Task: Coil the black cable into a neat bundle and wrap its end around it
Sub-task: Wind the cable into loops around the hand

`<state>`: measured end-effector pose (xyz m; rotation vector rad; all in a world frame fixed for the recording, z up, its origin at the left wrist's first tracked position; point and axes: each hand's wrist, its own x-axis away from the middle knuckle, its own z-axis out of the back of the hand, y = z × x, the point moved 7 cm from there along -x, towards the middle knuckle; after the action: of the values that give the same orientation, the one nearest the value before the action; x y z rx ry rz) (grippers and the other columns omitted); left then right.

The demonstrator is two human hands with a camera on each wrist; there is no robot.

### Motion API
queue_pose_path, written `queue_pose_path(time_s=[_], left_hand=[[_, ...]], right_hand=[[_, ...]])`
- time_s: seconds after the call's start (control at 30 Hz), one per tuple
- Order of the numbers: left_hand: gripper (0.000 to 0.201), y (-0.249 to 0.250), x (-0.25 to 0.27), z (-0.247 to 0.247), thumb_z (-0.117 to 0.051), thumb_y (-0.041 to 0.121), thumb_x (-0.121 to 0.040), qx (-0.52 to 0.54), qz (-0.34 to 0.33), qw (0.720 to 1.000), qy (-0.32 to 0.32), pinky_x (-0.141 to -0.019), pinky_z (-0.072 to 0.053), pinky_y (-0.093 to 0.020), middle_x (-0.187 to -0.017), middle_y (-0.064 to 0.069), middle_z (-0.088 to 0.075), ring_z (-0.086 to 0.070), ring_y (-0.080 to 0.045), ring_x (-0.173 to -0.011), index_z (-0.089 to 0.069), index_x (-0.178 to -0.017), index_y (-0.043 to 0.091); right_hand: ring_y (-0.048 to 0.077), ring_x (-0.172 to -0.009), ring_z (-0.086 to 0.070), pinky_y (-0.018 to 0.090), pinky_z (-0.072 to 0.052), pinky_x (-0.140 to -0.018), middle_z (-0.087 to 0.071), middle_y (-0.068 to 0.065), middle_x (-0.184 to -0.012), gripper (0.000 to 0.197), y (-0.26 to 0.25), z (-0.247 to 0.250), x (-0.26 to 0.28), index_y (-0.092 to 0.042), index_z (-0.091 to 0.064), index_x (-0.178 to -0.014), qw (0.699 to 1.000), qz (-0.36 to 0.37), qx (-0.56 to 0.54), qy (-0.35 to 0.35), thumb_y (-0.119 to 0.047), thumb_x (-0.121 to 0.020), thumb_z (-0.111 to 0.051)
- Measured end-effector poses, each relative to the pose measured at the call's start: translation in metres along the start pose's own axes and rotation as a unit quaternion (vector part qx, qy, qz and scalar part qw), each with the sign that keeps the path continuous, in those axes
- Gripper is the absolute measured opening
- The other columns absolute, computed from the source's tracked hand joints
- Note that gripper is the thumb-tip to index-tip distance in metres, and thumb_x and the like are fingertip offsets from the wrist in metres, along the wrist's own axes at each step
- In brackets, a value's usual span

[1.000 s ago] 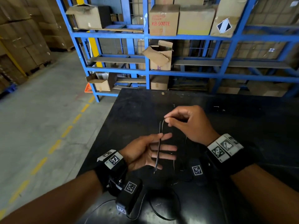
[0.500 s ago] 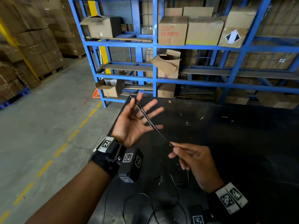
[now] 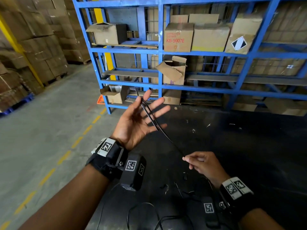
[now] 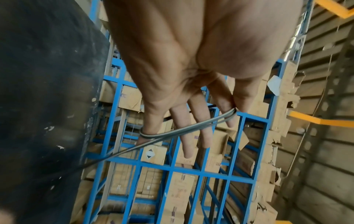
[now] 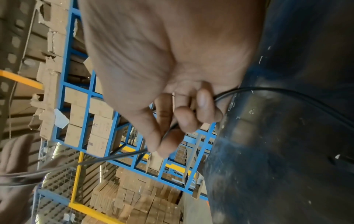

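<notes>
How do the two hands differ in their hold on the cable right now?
The left hand is open with fingers spread, black cable looped around them; the right hand pinches it between curled fingertips. The left is raised, palm showing; the right sits lower over the black table. Both touch the same cable.

The left hand (image 3: 138, 120) is raised palm-up with fingers (image 4: 198, 125) spread straight. Lower and nearer, the right hand (image 3: 201, 165) pinches between thumb and curled fingers (image 5: 168, 121).

head view looks down from above; wrist views sit close, sharing the blue rack (image 3: 159, 52).
</notes>
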<state>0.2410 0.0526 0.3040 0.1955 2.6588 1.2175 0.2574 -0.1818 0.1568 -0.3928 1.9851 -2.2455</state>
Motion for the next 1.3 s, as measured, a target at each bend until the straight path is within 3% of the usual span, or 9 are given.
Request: queue_pose_path(time_s=[0.2, 0.3, 0.43, 0.53, 0.63, 0.77, 0.97, 1.13, 1.3], left_hand=[[0.038, 0.005, 0.001, 0.005, -0.038, 0.042, -0.106, 0.032, -0.001, 0.999, -0.013, -0.107, -0.027, -0.083, -0.144, -0.013, -0.062, -0.055, -0.038, -0.137, -0.065, -0.131, 0.031], [0.039, -0.008, 0.007, -0.009, -0.044, 0.042, -0.102, 0.072, 0.031, 0.993, -0.092, -0.103, -0.029, -0.085, -0.143, -0.014, -0.064, -0.053, -0.043, -0.138, -0.067, -0.131, 0.03], [0.04, -0.04, 0.023, -0.024, -0.044, 0.04, -0.105, 0.094, 0.114, 0.974, -0.173, -0.107, -0.014, -0.087, -0.146, -0.017, -0.061, -0.045, -0.049, -0.142, -0.065, -0.134, 0.024], [0.039, -0.072, 0.036, -0.024, -0.047, 0.041, -0.102, 0.05, 0.184, 0.964, -0.185, -0.111, -0.015, -0.083, -0.147, -0.017, -0.06, -0.043, -0.05, -0.143, -0.066, -0.133, 0.027], [0.04, -0.102, 0.045, -0.015, -0.061, 0.046, -0.094, -0.045, 0.256, 0.953, -0.153, -0.114, -0.026, -0.074, -0.147, -0.014, -0.061, -0.048, -0.048, -0.14, -0.068, -0.13, 0.03], [0.045, -0.125, 0.044, 0.009, -0.06, 0.047, -0.094, -0.177, 0.306, 0.934, -0.058, -0.113, -0.033, -0.063, -0.141, -0.007, -0.067, -0.062, -0.036, -0.13, -0.067, -0.133, 0.025], [0.041, -0.119, 0.028, 0.029, -0.048, 0.045, -0.103, -0.203, 0.256, 0.945, 0.028, -0.109, -0.04, -0.061, -0.138, -0.002, -0.069, -0.065, -0.031, -0.127, -0.065, -0.135, 0.026], [0.041, -0.094, 0.012, 0.032, -0.049, 0.043, -0.102, -0.068, 0.145, 0.986, 0.048, -0.109, -0.041, -0.067, -0.144, -0.01, -0.064, -0.06, -0.039, -0.131, -0.064, -0.137, 0.028], [0.038, -0.055, -0.006, 0.024, -0.042, 0.044, -0.104, 0.061, 0.056, 0.996, 0.017, -0.109, -0.03, -0.079, -0.152, -0.01, -0.057, -0.05, -0.048, -0.138, -0.064, -0.132, 0.032]], right_hand=[[0.005, -0.045, -0.046, 0.017, -0.035, -0.047, -0.068, 0.01, -0.063, 0.01, 0.005, -0.016, 0.005, -0.011, -0.085, -0.089, 0.997, 0.002, 0.039, -0.07, -0.016, -0.091, -0.077], [0.005, -0.045, -0.046, 0.015, -0.032, -0.046, -0.071, 0.011, -0.066, 0.011, 0.014, -0.016, -0.001, -0.007, -0.083, -0.096, 0.998, -0.03, -0.008, -0.046, -0.013, -0.092, -0.075], [0.008, -0.044, -0.041, 0.012, -0.029, -0.041, -0.071, 0.015, -0.072, 0.01, 0.009, -0.005, -0.017, -0.006, -0.08, -0.092, 0.995, -0.046, -0.075, 0.035, -0.004, -0.093, -0.071], [0.013, -0.047, -0.038, 0.019, -0.028, -0.046, -0.071, 0.0, -0.058, 0.011, -0.019, 0.009, -0.03, -0.01, -0.079, -0.087, 0.993, -0.001, -0.078, 0.089, -0.003, -0.092, -0.071], [0.014, -0.052, -0.055, 0.025, -0.036, -0.052, -0.076, 0.004, -0.067, 0.007, -0.064, 0.017, -0.036, -0.007, -0.08, -0.092, 0.992, 0.075, -0.048, 0.086, -0.003, -0.089, -0.075], [0.002, -0.072, -0.075, 0.014, -0.055, -0.069, -0.08, -0.003, -0.076, 0.006, -0.124, 0.005, -0.023, -0.013, -0.082, -0.088, 0.945, 0.258, 0.186, 0.069, -0.008, -0.085, -0.081], [0.001, -0.078, -0.075, 0.013, -0.058, -0.074, -0.08, -0.009, -0.085, 0.006, -0.152, -0.028, 0.022, -0.014, -0.083, -0.089, 0.895, 0.366, 0.242, 0.08, -0.01, -0.085, -0.08], [0.002, -0.064, -0.072, 0.02, -0.057, -0.061, -0.082, -0.002, -0.088, 0.013, -0.127, -0.043, 0.045, -0.012, -0.081, -0.097, 0.929, 0.348, 0.097, 0.078, -0.003, -0.088, -0.076], [0.015, -0.043, -0.051, 0.018, -0.038, -0.043, -0.081, 0.016, -0.08, 0.013, -0.068, -0.048, 0.038, -0.002, -0.078, -0.099, 0.973, 0.193, -0.119, 0.044, 0.003, -0.094, -0.067]])
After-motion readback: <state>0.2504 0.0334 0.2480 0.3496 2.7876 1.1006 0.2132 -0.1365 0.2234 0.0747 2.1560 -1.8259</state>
